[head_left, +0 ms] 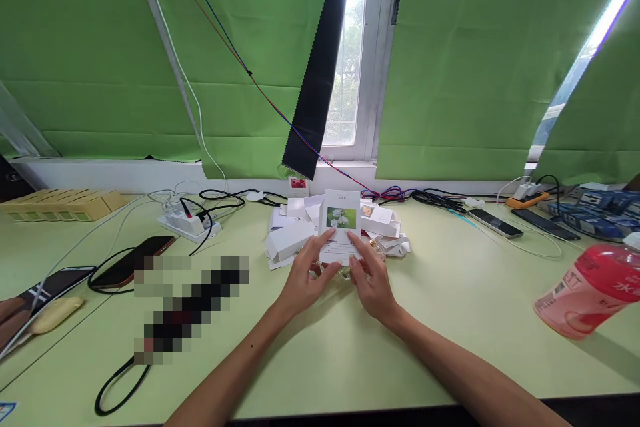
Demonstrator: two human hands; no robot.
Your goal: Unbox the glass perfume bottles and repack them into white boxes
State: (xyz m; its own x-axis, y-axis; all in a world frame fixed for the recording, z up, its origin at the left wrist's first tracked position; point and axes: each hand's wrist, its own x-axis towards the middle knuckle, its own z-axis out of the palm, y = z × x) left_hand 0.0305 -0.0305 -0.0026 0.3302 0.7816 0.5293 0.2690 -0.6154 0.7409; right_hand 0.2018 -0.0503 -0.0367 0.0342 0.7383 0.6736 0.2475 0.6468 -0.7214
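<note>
Holding small white box [341, 227] upright w/ left hand [304, 280] & right hand [371, 283], both pinching it. Prob. folding it shut; next needs careful thumb push. Box pile [295, 233] just behind.

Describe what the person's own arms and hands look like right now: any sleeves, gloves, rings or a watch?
Both forearms are bare to the bottom edge of the picture, with no sleeves showing. The left hand and right hand are ungloved; no ring, watch or wristband is visible. A small dark mark shows on the left forearm.
</note>
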